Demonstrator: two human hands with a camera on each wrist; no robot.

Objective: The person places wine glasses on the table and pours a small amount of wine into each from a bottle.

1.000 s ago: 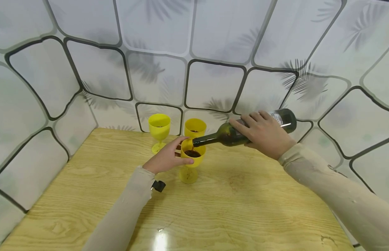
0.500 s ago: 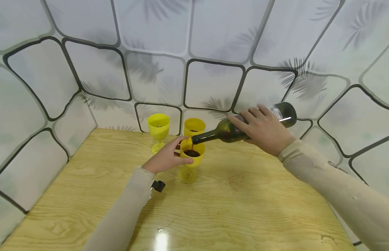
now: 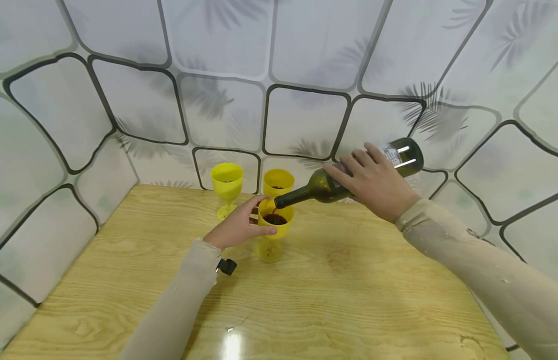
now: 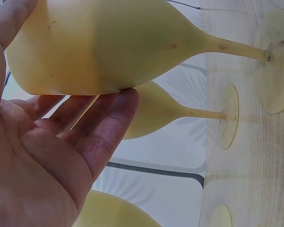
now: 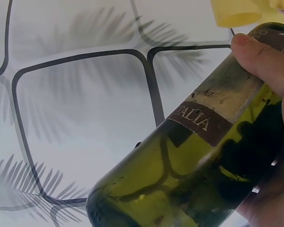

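In the head view, the left hand (image 3: 238,223) holds the bowl of the nearest yellow goblet (image 3: 282,231), thumb at the front and fingers behind it. The goblet stands upright on the table with dark liquid inside. The right hand (image 3: 373,182) grips a green glass wine bottle (image 3: 323,187) around its body, tilted with its neck down to the left. The bottle's mouth is at the goblet's rim, and a thin dark stream runs from it into the bowl. In the right wrist view, the thumb lies along the labelled bottle (image 5: 199,127).
Two more yellow goblets stand behind, one at the left (image 3: 226,182) and one right behind the held goblet (image 3: 279,182), both with dark liquid. The wood-grain table (image 3: 333,300) meets patterned walls (image 3: 306,122) at the back and left.
The bottle's base has risen, so the bottle tilts more steeply. The right hand has lifted slightly with it. The left hand and goblet stay nearly where they were while the stream continues.
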